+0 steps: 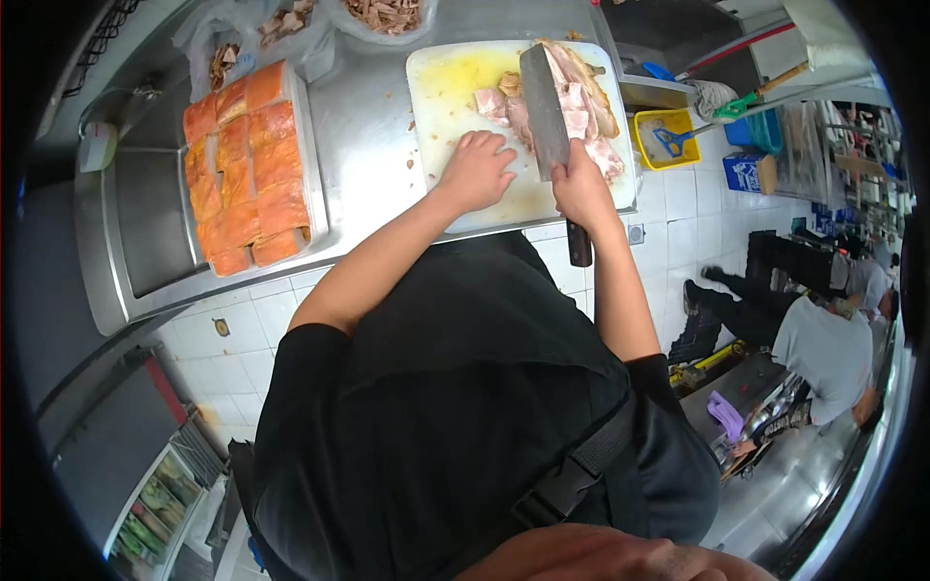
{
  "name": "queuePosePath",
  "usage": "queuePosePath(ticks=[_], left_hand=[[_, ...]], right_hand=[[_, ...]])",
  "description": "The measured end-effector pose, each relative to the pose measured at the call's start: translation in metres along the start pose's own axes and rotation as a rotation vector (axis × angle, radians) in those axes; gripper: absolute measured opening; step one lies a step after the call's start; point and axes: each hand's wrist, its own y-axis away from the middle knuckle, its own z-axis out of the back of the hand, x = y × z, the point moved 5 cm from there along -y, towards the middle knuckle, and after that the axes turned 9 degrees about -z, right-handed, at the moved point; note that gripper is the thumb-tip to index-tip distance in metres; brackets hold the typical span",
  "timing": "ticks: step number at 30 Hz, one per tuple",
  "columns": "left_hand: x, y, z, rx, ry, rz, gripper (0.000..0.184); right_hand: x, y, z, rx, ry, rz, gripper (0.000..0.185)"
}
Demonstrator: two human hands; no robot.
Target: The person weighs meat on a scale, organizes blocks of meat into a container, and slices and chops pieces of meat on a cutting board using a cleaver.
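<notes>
My right hand (586, 189) grips a wide-bladed cleaver (545, 116) by its dark handle, which sticks out below the fist. The blade points away from me over a white cutting board (436, 97). Pale pink chopped meat (492, 107) lies left of the blade, and more meat with a browned edge (599, 92) lies to its right. Part of the meat is hidden under the blade. My left hand (477, 172) hovers at or rests on the board's left part, fingers loosely bent and slightly apart, holding nothing. Yellowish juice stains the board's far side.
Left on the steel counter (368, 126) stands a tray of orange-brown roasted meat slabs (247, 165). Plastic bags of chopped meat (383, 15) sit at the back. A yellow bucket (668, 160) is right of the counter. Another person (823, 344) works at a far-right counter.
</notes>
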Motion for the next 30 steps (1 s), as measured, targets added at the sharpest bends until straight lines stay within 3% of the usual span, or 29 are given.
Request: queuePosePath(ticks=[4,6,11,13,14,16,19,23,25,27,30], left_hand=[[0.015,0.013,-0.007,0.206,-0.050,0.042,0.017],[0.023,0.030,0.005,0.302,-0.072,0.187,0.015],[0.034,-0.012,0.012,0.110,-0.066,0.168,0.018],[0.052,-0.044,0.010,-0.016,-0.117,0.405,0.027],[0.058,-0.055,0.003,-0.021,-0.124,0.408,0.027],[0.071,-0.063,-0.007,0.136,-0.329,0.628,0.027],[0.072,-0.063,-0.005,0.259,-0.262,0.660,0.027],[0.056,-0.037,0.001,0.148,-0.081,0.673,0.022],[0.022,-0.028,-0.004,0.279,-0.243,0.513,0.019],[0.001,-0.015,-0.010,0.267,-0.181,0.506,0.019],[0.004,-0.011,-0.005,0.069,-0.136,0.480,0.023]], right_hand=[[-0.014,0.004,0.012,0.034,-0.064,-0.017,0.026],[-0.024,0.006,0.017,0.098,-0.132,-0.084,0.031],[-0.026,0.003,0.029,0.169,-0.124,-0.044,0.031],[-0.027,0.000,0.032,0.175,-0.101,-0.007,0.031],[-0.025,0.000,0.035,0.152,-0.090,0.033,0.030],[-0.026,-0.002,0.042,0.133,-0.074,0.085,0.030],[-0.034,-0.003,0.047,0.119,-0.083,0.131,0.030],[-0.043,-0.006,0.048,0.183,-0.101,0.076,0.037],[-0.046,-0.007,0.042,0.263,-0.090,0.022,0.041],[-0.042,-0.008,0.040,0.215,-0.086,0.161,0.038],[-0.030,-0.008,0.035,0.291,-0.019,0.138,0.037]])
